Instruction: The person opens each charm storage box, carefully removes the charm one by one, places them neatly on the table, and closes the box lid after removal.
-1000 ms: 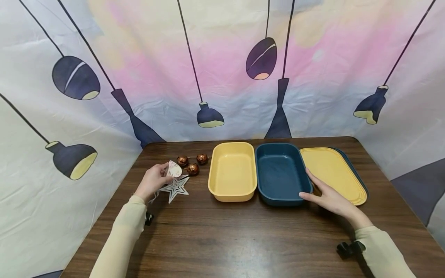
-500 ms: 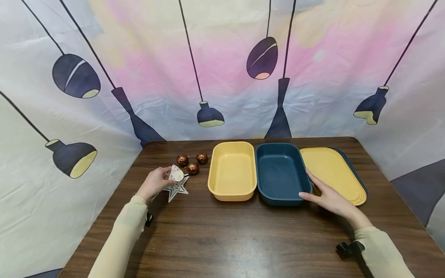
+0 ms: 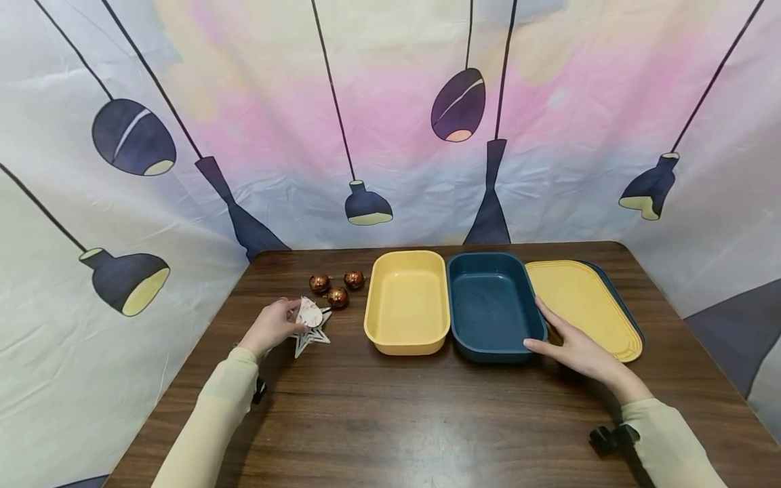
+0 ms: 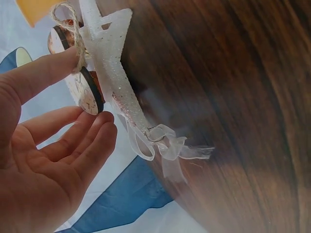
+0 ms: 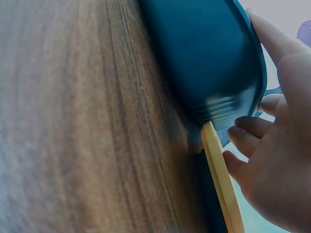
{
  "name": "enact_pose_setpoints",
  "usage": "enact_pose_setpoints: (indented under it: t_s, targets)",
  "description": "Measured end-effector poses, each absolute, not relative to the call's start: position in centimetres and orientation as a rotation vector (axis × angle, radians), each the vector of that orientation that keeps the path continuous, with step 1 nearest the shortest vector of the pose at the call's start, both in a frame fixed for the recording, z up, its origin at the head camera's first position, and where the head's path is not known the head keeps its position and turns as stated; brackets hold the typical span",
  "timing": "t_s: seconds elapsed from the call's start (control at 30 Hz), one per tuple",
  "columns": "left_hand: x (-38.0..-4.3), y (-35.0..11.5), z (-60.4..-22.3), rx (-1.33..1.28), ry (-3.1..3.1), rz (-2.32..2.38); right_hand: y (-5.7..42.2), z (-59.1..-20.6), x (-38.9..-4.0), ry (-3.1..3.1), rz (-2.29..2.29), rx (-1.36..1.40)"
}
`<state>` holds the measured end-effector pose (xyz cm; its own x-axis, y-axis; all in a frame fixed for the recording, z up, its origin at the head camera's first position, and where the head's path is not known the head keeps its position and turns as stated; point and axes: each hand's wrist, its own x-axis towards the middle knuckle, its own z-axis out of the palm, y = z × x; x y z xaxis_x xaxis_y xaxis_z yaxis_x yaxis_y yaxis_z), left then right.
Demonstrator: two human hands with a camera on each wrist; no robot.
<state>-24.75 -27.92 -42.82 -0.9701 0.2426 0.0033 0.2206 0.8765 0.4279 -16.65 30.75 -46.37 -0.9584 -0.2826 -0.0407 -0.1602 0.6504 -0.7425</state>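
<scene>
My left hand [image 3: 272,326] pinches a flat wooden ornament [image 3: 310,313] with a white printed face; its twine loop [image 4: 77,36] and dark edge show in the left wrist view. Beneath it lies a glittery white star ornament [image 3: 312,337] with a sheer ribbon bow [image 4: 170,145]. My right hand [image 3: 576,349] rests against the near right corner of a dark blue plastic box [image 3: 494,354]. Its thumb touches the front rim, and its fingers spread along the right side. To the left of this box stands a yellow box [image 3: 407,347]. Nothing lies inside either box.
Several shiny copper baubles, one [image 3: 337,297] nearest the star, sit left of the yellow box. A yellow lid [image 3: 579,305] lies on a blue lid [image 3: 616,295] by the right hand. A printed cloth [image 3: 403,135] hangs behind the brown wooden table [image 3: 403,420].
The left hand has moved the wooden ornament slightly right and toward the near side, over the star. My right hand and both boxes have stayed in place.
</scene>
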Motion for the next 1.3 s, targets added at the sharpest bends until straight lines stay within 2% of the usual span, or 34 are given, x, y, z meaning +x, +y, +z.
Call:
enact_pose_setpoints:
  t_s: [1.3]
  targets:
    - [-24.47, -28.01, -43.69, 0.391, 2.969, 0.589, 30.65, -46.31, -16.5, 2.717, -1.199, -0.362]
